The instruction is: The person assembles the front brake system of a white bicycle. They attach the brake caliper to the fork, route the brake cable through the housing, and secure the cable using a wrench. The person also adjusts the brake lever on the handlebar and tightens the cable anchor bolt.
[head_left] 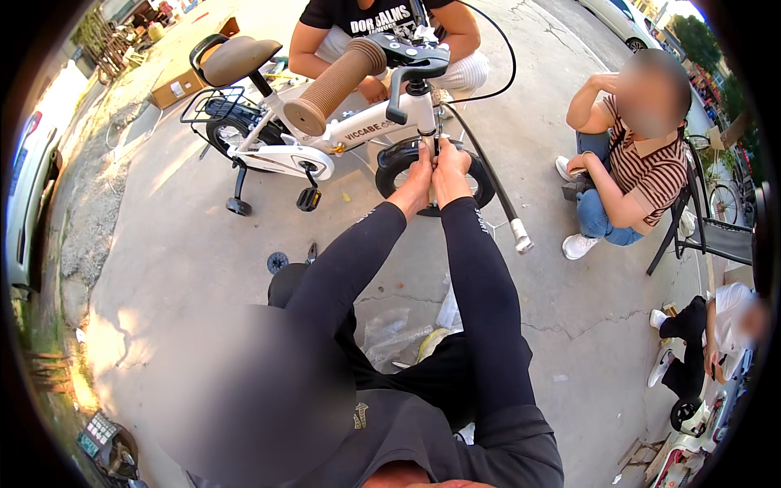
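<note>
A small white children's bicycle (281, 150) stands on the concrete ahead of me, with a brown saddle (237, 58), a ribbed brown handlebar grip (335, 81) and a black front wheel (399, 163). Both my arms, in black sleeves, reach to the front fork just above that wheel. My left hand (416, 180) and my right hand (451, 167) are pressed together there, fingers closed around the fork; whether they hold a small part or tool is hidden. A black cable (488, 175) with a white end hangs from the handlebar to the right of my hands.
A person in a black shirt (382, 16) crouches behind the bicycle. Another in a striped shirt (643, 163) squats at the right beside a black folding chair (716, 232). Cardboard boxes (181, 85) lie far left. Small black parts (278, 262) and clear plastic wrapping (390, 329) lie near my knees.
</note>
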`<action>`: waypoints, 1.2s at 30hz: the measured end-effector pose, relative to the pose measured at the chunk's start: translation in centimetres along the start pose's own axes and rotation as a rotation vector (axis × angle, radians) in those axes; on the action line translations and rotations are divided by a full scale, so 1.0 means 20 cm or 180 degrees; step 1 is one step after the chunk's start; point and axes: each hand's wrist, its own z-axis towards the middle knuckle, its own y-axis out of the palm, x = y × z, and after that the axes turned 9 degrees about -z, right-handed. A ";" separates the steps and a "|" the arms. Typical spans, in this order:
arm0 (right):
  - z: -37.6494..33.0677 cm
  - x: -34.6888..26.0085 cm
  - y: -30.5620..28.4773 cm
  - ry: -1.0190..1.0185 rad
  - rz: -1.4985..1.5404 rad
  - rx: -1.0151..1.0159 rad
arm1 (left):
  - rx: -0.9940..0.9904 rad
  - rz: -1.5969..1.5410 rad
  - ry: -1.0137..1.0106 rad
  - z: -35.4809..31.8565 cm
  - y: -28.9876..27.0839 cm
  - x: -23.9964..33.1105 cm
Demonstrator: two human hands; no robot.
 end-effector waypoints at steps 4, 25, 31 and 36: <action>-0.07 0.05 0.06 0.0050 0.0037 0.0401 | -0.0242 0.0360 -0.0356 0.01 -0.13 0.08; -0.43 0.20 0.20 0.0437 0.1114 -0.0085 | -0.1005 0.1388 -0.1046 0.00 -0.43 0.50; -0.39 0.16 0.16 0.0743 0.1011 -0.0613 | -0.0804 0.1307 -0.1049 -0.01 -0.45 0.52; -0.28 0.12 0.01 0.0723 0.0822 -0.1539 | -0.0472 0.1172 -0.0707 -0.06 -0.38 0.49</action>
